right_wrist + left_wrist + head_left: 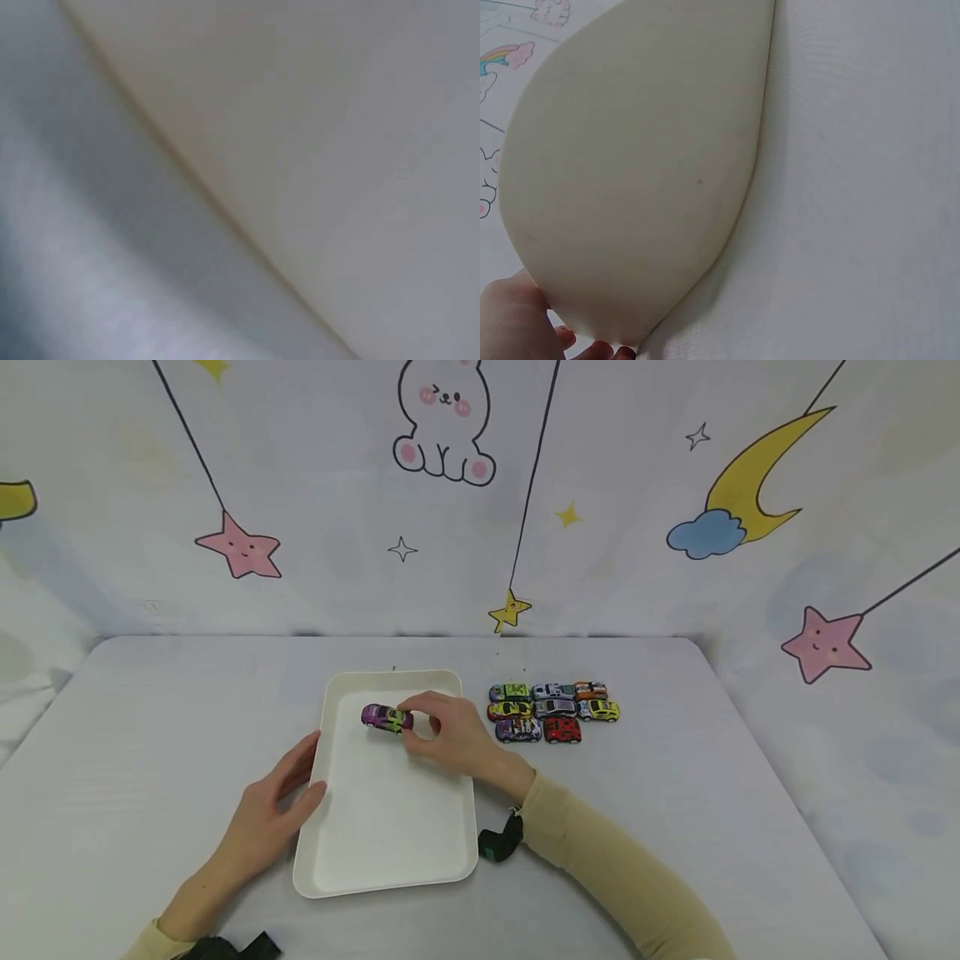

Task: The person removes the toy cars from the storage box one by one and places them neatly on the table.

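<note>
In the head view, my right hand [453, 735] pinches a purple and yellow-green toy car [386, 718] between thumb and fingers, over the upper part of a white rectangular tray [390, 839]. My left hand [262, 818] rests against the tray's left side, fingers fairly straight and thumb at the rim. The left wrist view shows the tray's outer wall [637, 172] close up, with part of the left hand [517, 322] at its lower corner. Only a blurred tray edge [202, 187] fills the right wrist view; the right hand and car are out of sight there.
Right of the tray, several toy cars stand in close rows, among them a red car [562, 730] and a yellow car [600, 710]. They sit on a white-covered table [637, 827]. Behind it hangs a patterned white cloth [315, 502].
</note>
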Action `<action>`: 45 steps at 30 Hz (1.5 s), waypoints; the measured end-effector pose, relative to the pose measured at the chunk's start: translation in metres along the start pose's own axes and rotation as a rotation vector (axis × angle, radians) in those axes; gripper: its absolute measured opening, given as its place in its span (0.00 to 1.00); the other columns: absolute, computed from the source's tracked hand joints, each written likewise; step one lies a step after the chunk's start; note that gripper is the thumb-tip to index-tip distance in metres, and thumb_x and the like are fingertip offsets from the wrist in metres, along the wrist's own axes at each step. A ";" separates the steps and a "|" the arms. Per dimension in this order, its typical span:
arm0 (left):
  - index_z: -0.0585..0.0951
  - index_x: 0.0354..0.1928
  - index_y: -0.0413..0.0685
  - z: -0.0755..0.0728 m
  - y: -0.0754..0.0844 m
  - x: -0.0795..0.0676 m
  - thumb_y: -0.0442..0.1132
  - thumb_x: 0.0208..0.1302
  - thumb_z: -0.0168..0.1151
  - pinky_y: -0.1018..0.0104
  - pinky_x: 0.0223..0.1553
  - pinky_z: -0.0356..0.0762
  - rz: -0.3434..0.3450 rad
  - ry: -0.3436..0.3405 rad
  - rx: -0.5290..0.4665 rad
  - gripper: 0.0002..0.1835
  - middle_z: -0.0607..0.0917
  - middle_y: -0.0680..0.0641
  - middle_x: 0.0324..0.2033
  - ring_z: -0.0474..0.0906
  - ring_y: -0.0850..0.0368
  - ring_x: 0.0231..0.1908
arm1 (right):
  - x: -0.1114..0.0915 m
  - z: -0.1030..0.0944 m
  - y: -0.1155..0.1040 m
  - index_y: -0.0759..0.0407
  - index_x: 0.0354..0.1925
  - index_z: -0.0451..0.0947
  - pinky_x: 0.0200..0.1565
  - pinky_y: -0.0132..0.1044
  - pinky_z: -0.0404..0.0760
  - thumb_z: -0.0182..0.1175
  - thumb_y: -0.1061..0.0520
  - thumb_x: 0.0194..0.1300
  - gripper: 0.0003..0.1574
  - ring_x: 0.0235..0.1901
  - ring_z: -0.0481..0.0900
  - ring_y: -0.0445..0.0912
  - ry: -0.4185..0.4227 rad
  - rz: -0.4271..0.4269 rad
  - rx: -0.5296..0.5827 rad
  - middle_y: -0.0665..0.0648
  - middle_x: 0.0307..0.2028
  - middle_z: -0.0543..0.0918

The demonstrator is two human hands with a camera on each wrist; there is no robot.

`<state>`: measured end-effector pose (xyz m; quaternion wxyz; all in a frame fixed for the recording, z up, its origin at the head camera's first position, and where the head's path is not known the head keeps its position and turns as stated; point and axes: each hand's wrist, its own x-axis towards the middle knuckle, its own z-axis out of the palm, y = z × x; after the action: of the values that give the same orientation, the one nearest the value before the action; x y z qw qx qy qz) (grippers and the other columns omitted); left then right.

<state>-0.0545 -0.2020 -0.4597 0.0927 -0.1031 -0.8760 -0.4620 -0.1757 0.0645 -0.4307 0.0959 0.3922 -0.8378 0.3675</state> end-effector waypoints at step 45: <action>0.64 0.75 0.51 0.000 -0.003 0.000 0.33 0.69 0.62 0.89 0.56 0.63 0.042 0.007 -0.020 0.35 0.75 0.39 0.66 0.70 0.80 0.59 | -0.159 -0.124 0.081 0.64 0.52 0.84 0.27 0.30 0.69 0.65 0.66 0.52 0.26 0.24 0.72 0.43 0.484 -0.067 -0.303 0.63 0.48 0.86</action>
<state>-0.0549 -0.2035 -0.4621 0.1043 -0.1208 -0.8686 -0.4691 -0.1431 0.2777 -0.4574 0.3624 0.3016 -0.8227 0.3176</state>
